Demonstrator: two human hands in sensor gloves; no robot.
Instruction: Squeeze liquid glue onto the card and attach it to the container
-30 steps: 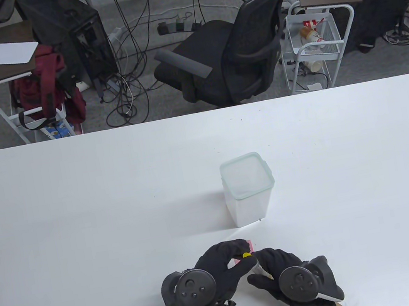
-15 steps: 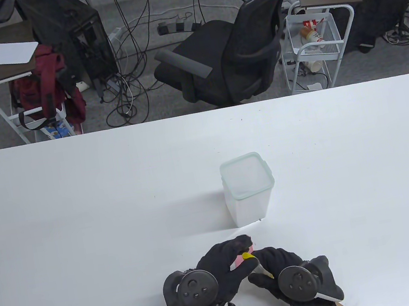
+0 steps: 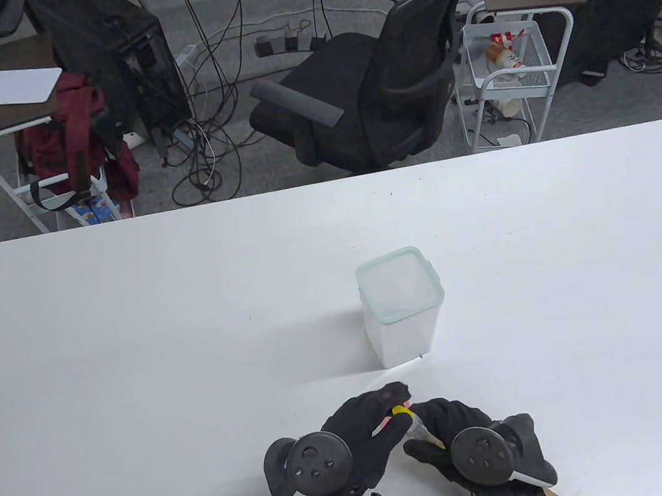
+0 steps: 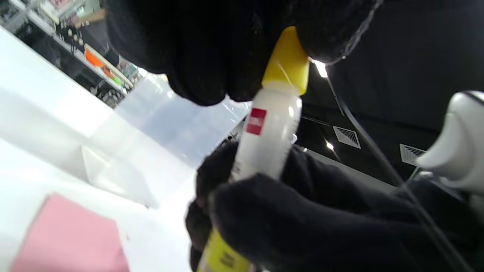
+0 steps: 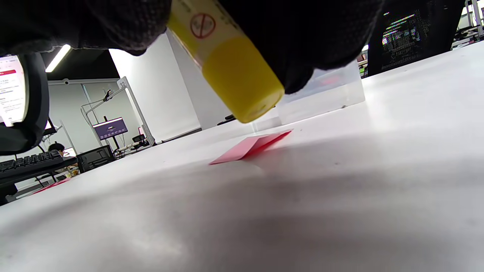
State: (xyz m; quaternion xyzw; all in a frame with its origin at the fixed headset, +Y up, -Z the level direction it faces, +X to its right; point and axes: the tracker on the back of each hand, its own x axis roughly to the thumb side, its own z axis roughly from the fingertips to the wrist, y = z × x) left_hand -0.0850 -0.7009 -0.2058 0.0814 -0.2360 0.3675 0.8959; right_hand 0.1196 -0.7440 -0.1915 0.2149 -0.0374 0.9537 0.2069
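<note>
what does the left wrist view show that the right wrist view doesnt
Only the left wrist view shows the yellow cap gripped by the left hand and the right hand holding the white body of the glue bottle. Only the right wrist view shows the bottle's yellow bottom end held off the table. Both show the pink card lying flat and the clear container behind it.

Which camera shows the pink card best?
The right wrist view: the pink card lies flat on the white table, unobstructed. The left wrist view cuts it off at the bottom edge; in the table view gloves hide nearly all of it.
</note>
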